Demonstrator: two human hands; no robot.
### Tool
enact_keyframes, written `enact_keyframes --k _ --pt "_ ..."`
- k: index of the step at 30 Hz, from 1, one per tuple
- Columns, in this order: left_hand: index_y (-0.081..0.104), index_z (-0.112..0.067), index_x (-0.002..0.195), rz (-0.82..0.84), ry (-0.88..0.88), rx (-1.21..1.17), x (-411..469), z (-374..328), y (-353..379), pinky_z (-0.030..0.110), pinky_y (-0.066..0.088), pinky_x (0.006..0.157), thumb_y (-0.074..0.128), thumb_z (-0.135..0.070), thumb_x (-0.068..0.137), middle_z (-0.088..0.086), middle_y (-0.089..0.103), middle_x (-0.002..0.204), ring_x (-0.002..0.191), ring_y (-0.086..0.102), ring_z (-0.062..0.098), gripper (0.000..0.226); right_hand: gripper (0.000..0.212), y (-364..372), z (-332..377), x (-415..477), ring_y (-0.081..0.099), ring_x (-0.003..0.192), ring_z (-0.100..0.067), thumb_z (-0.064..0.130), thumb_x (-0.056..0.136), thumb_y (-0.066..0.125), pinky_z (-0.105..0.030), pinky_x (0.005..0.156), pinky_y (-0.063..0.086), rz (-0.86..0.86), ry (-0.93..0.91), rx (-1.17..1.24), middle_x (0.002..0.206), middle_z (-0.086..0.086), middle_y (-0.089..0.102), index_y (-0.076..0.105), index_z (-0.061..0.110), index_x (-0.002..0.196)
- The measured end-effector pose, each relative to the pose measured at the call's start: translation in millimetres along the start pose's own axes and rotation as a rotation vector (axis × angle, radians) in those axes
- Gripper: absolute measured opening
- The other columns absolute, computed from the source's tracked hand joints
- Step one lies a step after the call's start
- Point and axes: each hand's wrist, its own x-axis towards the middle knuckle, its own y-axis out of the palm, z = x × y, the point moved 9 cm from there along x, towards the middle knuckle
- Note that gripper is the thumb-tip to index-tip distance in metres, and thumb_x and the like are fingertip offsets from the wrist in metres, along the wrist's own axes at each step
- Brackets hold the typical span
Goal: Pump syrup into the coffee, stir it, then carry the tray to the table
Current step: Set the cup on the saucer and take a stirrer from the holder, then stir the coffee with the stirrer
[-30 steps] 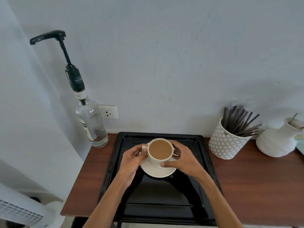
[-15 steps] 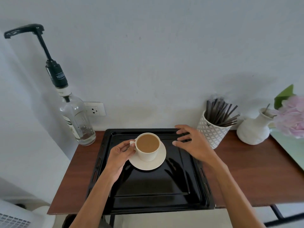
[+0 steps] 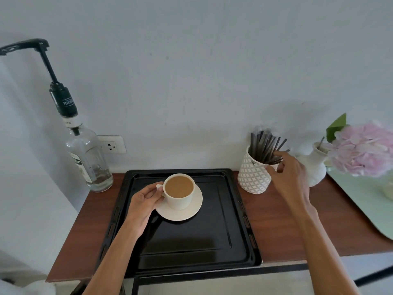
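Observation:
A white cup of milky coffee (image 3: pixel 179 191) stands on a white saucer (image 3: pixel 192 211) in the far left part of a black tray (image 3: pixel 212 237). My left hand (image 3: pixel 144 202) grips the cup's handle from the left. A clear syrup bottle (image 3: pixel 89 160) with a tall black pump stands left of the tray by the wall. My right hand (image 3: pixel 290 175) is at the patterned white cup of dark stir sticks (image 3: pixel 255 175), its fingertips touching the sticks (image 3: pixel 266 149); I cannot tell whether a stick is pinched.
The wooden counter (image 3: pixel 276 218) runs against a white wall with a socket (image 3: pixel 111 144). A white vase (image 3: pixel 314 165) with pink flowers (image 3: pixel 363 150) stands at the right, beside a pale green board (image 3: pixel 365 201). The tray's front edge overhangs the counter.
My right hand left the cup, crossed the tray to the right and reached the stir sticks. The left hand stayed on the cup's handle. The view shifted right.

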Motion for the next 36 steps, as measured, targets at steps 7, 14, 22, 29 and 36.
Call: enact_keyframes --k 7,14,22,29,36 --pt "0.068 0.002 0.121 0.015 0.001 0.002 1.4 -1.3 0.4 0.045 0.047 0.109 0.061 -0.001 0.097 0.020 0.074 0.118 0.122 0.065 0.034 0.026 0.034 -15.2 -15.5 -2.9 0.054 0.079 -0.020 0.017 0.088 0.075 -0.030 0.070 0.040 -0.138 0.062 -0.054 0.091 -0.011 0.070 0.070 0.007 0.119" --pt "0.070 0.000 0.119 0.025 -0.004 -0.012 -0.5 -1.5 0.7 0.043 0.049 0.105 0.061 0.000 0.096 0.011 0.078 0.108 0.113 0.068 0.027 0.024 0.011 -16.9 -12.1 1.0 0.074 0.086 -0.030 0.005 0.090 0.072 -0.027 0.073 0.046 -0.180 0.063 0.003 0.091 -0.014 0.079 0.080 0.007 0.098" --pt "0.072 -0.003 0.116 0.029 -0.015 -0.014 0.0 0.7 -0.9 0.040 0.051 0.102 0.064 -0.003 0.095 0.010 0.080 0.109 0.112 0.071 0.024 0.023 0.005 -18.0 28.2 -0.1 0.061 0.070 -0.014 0.012 0.087 0.077 -0.022 0.063 0.042 -0.162 -0.094 0.026 0.090 -0.007 0.074 0.081 0.015 0.090" --pt "0.072 -0.003 0.116 0.031 -0.016 -0.019 0.0 2.1 -1.9 0.040 0.051 0.103 0.066 -0.005 0.094 0.012 0.080 0.111 0.113 0.072 0.024 0.023 0.007 -39.3 106.1 5.0 0.060 0.068 -0.006 0.015 0.088 0.076 -0.017 0.062 0.044 -0.204 -0.270 0.090 0.084 0.002 0.079 0.082 0.017 0.091" --pt "0.075 -0.007 0.113 0.025 -0.017 -0.011 -2.4 1.4 -1.2 0.042 0.052 0.103 0.067 -0.007 0.094 0.011 0.080 0.110 0.113 0.072 0.025 0.021 0.006 -50.9 162.1 1.4 0.066 0.061 -0.014 0.019 0.090 0.075 -0.030 0.066 0.054 -0.212 -0.328 0.177 0.089 0.004 0.079 0.081 0.019 0.093"
